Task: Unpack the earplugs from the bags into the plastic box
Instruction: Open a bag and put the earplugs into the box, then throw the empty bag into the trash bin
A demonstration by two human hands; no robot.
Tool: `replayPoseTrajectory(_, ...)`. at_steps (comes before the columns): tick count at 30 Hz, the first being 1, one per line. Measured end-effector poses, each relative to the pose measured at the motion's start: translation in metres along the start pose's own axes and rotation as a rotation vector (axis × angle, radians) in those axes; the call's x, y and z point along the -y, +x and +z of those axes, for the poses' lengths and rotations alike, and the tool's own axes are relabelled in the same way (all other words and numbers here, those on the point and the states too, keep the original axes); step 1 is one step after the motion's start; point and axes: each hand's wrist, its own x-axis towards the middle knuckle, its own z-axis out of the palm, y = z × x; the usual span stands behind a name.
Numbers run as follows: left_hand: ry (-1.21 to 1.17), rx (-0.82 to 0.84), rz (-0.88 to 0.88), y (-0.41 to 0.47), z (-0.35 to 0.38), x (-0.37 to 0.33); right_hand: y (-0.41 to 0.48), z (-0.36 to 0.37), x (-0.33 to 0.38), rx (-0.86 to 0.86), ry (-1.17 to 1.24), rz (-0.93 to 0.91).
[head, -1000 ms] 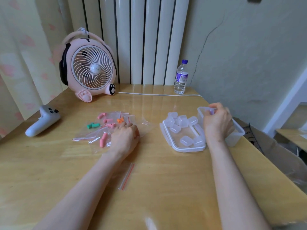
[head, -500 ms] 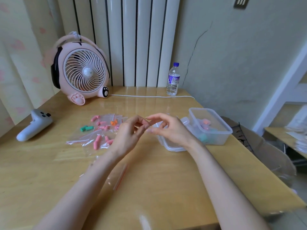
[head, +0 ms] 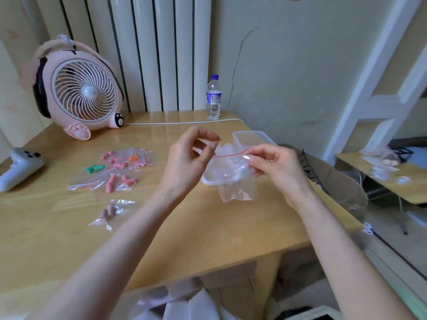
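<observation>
step: opening a bag (head: 236, 181) at its red strip (head: 231, 154), judging by the grip at each end.
grip advice: pinch one wall of the mouth in each hand, close under the strip and nearer its middle than its ends; thin film, likely to slip from a fingertip hold.
pull advice: part the two walls slowly and evenly, with no jerk, or light contents could jump out and roll across the table (head: 208, 239).
aim advice: shift over the box (head: 251, 134) before tipping; turn the mouth down only once above its rim.
left hand (head: 187, 160): raised above the table, fingers curled, thumb and fingertips drawn together at the strip's left end; seems to pinch the bag's corner, though actual contact is hard to make out.
right hand (head: 277, 165): thumb and forefinger closed on the strip's right end, other fingers loosely bent beneath; holding the bag up.
bag: hanging between both hands, clear of the table, in front of the lid (head: 206, 180); cannot tell whether anything is inside, too transparent and blurred.
box: behind the bag, just beside the right hand, open-topped; contents hidden from here.
earplugs (head: 111, 184): pink, green and orange, lying in other bags (head: 129, 155) on the table, left of the left hand, well apart from the box.
progress: far from done, judging by that pile.
</observation>
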Motion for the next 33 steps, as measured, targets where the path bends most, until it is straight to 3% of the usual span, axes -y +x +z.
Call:
replayPoseTrajectory(4,-0.045,0.117,-0.016,-0.015,0.045,-0.014,-0.04,-0.052,-0.007,-0.111,-0.055,0.073)
replayPoseTrajectory(9,-0.104,0.468,-0.001,-0.043,0.104,-0.028,-0.109,-0.129,-0.029,-0.143,-0.139,0.268)
replayPoseTrajectory(13,-0.101,0.646,0.054,-0.066,0.149,-0.037,-0.161,-0.167,-0.068,-0.1,-0.184,0.479)
replayPoseTrajectory(18,-0.127,0.807,0.094,-0.094,0.191,-0.046,-0.21,-0.185,-0.142,-0.225,-0.238,0.702)
replayPoseTrajectory(26,-0.113,0.875,0.079,-0.115,0.213,-0.044,-0.303,-0.195,-0.269,-0.45,-0.43,1.036)
replayPoseTrajectory(30,-0.096,0.868,0.073,-0.118,0.213,-0.041,-0.331,-0.186,-0.311,-0.558,-0.415,1.144)
replayPoseTrajectory(33,-0.076,0.868,0.065,-0.119,0.21,-0.037,-0.339,-0.178,-0.325,-0.548,-0.35,1.205)
